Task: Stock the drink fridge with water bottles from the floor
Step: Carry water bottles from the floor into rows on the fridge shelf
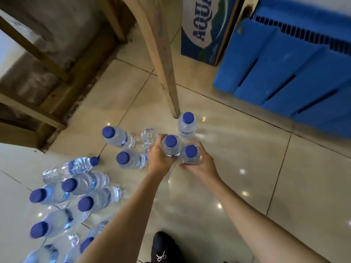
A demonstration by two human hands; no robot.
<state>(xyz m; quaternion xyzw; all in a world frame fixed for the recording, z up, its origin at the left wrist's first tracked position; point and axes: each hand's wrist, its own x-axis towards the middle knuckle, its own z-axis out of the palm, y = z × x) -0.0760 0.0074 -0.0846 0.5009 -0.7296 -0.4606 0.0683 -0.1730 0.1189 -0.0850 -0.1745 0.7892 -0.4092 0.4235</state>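
Gripping: left hand (pixel 158 158) fingers wrapped on bottle (pixel 171 146) | right hand (pixel 201 165) clamped on second bottle (pixel 190 154)

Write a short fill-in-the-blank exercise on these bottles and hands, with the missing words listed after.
1. Every bottle cap in view is ____ in colour.
2. The left hand and the right hand each grip one ____.
3. The upright bottle beyond the hands stands beside a wooden ____.
4. The carton by the blue crates shows the printed word ____.

Missing words: blue; bottle; leg; AQUA
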